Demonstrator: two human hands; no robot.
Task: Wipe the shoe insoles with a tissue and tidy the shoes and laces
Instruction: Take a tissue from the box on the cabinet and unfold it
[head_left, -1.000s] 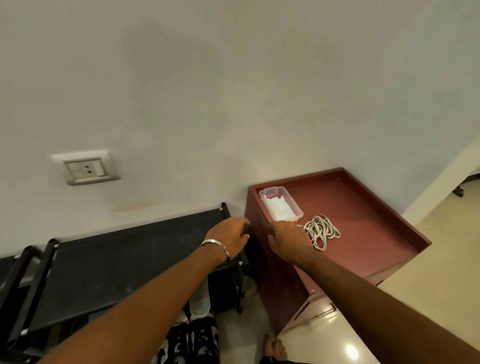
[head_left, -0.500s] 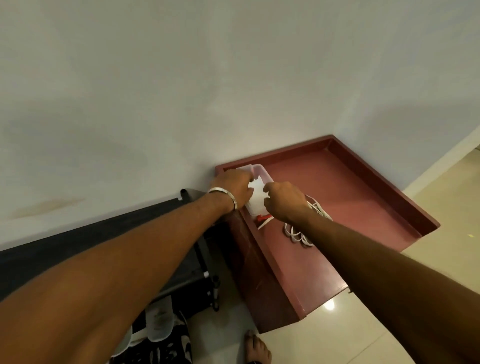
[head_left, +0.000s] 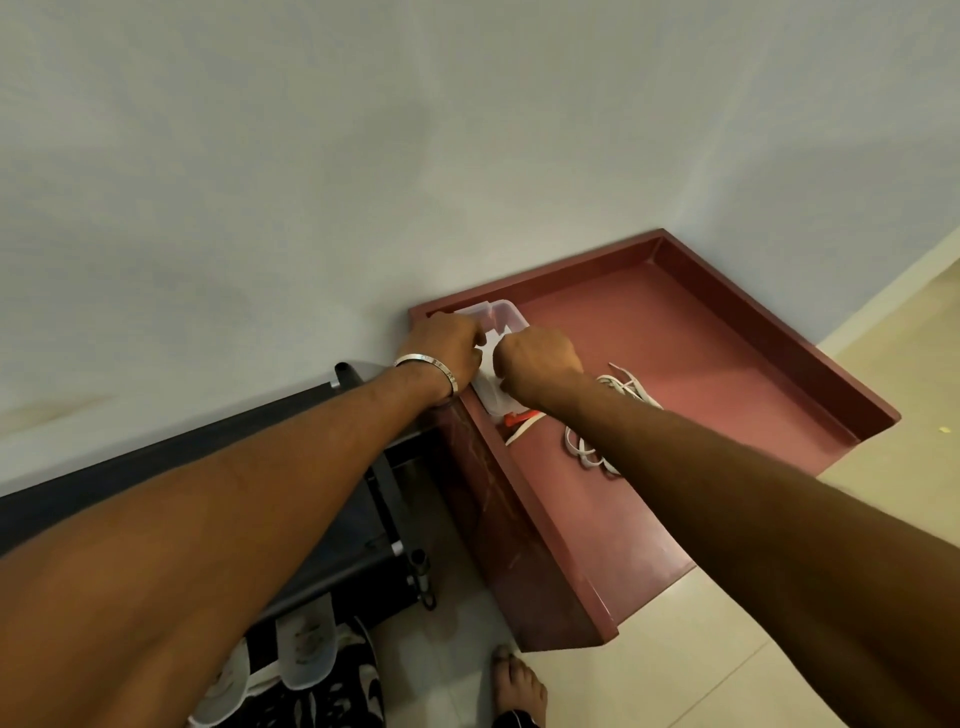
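While the left hand (head_left: 451, 349) steadies the tissue box (head_left: 506, 315), the right hand (head_left: 537, 360) pinches a tissue (head_left: 488, 364) beside the laces (head_left: 618, 400).

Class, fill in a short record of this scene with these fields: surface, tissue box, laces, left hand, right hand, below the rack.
surface: red cabinet top with a raised rim, against the wall
tissue box: clear box in the cabinet's back left corner, white tissue showing
laces: white laces piled beside the box, partly under the right forearm
left hand: left hand with a bracelet, on the box's left side
right hand: right hand over the tissue, fingers curled
below the rack: shoes on the floor under the black rack
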